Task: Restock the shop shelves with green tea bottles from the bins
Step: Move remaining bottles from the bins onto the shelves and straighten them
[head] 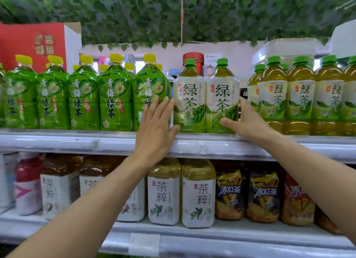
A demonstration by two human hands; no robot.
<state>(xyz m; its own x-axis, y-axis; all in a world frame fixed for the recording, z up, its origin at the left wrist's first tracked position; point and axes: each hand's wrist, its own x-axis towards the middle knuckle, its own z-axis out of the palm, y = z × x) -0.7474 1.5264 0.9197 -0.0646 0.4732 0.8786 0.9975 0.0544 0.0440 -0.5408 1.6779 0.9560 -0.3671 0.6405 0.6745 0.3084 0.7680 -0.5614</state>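
My left fingers (158,108) press straight against one tea bottle (187,103). My right fingers (244,104) grip its neighbour (221,101) at the shelf (77,141) edge.

Upper shelf (96,140): green tea bottles (206,101) standing upright in row. Lower shelf (231,236): mixed tea bottles (198,196).
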